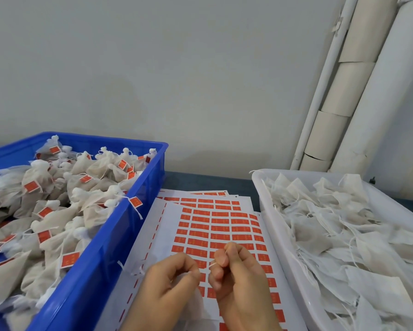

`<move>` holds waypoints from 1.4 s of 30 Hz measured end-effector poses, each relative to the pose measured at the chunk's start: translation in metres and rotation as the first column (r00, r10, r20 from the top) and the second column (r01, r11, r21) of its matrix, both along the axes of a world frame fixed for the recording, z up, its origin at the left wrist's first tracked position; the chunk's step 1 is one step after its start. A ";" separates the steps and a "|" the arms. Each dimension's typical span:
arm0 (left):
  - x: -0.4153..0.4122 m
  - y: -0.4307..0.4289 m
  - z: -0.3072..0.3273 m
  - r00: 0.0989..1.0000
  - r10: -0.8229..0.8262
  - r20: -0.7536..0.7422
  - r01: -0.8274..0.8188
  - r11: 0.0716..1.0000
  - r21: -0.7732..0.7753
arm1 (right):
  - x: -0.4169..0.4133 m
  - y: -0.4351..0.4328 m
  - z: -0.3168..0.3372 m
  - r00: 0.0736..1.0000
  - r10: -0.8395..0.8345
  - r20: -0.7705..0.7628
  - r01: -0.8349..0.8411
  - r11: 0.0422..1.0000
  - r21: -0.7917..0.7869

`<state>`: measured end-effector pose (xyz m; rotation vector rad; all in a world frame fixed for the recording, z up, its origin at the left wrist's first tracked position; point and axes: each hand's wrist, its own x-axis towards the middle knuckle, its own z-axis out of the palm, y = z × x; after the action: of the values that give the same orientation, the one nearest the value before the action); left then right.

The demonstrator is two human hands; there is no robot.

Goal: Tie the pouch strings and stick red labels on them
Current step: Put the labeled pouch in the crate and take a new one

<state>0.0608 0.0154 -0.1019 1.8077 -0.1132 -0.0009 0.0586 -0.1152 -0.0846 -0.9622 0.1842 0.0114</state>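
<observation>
My left hand [169, 280] and my right hand [236, 278] are close together over the label sheet [215, 225] of red stickers. Both have curled fingers pinching a thin white pouch string [211, 265] stretched between them. The white pouch [195, 304] hangs below my left hand, mostly hidden by it. The sheet of red labels lies on the table between two bins.
A blue crate [110, 254] on the left holds several tied pouches with red labels. A white tray [284, 247] on the right holds several untied white pouches. Cardboard tubes [339, 111] lean against the wall at the back right.
</observation>
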 end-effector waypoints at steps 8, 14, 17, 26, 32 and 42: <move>0.000 -0.004 0.000 0.995 -0.057 -0.077 0.053 0.997 -0.055 | 0.000 -0.002 -0.004 1.000 -0.026 -0.005 0.025 0.993 -0.115; 0.002 -0.003 -0.002 0.996 -0.068 -0.062 0.065 0.997 -0.053 | 0.003 -0.001 -0.003 0.999 -0.037 -0.002 0.037 0.992 -0.123; 0.001 -0.001 -0.001 0.998 -0.059 -0.017 0.057 0.994 -0.095 | 0.003 -0.003 -0.002 1.000 -0.010 -0.008 0.009 0.992 -0.125; 0.002 0.003 0.004 0.996 0.094 -0.003 -0.094 0.987 -0.133 | 0.008 -0.010 -0.001 0.988 -0.031 -0.150 0.013 0.992 -0.122; 0.003 0.000 0.005 0.984 0.178 -0.031 -0.181 0.967 -0.181 | -0.004 -0.013 -0.004 0.987 -0.101 0.127 0.162 0.660 -0.733; -0.003 0.000 0.002 0.993 -0.039 0.111 0.036 0.999 0.028 | -0.003 -0.003 -0.011 0.991 0.116 -0.065 -0.133 0.831 -0.540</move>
<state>0.0574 0.0149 -0.1002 1.8316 -0.2278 0.0719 0.0553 -0.1186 -0.0956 -1.5472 0.1531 0.0986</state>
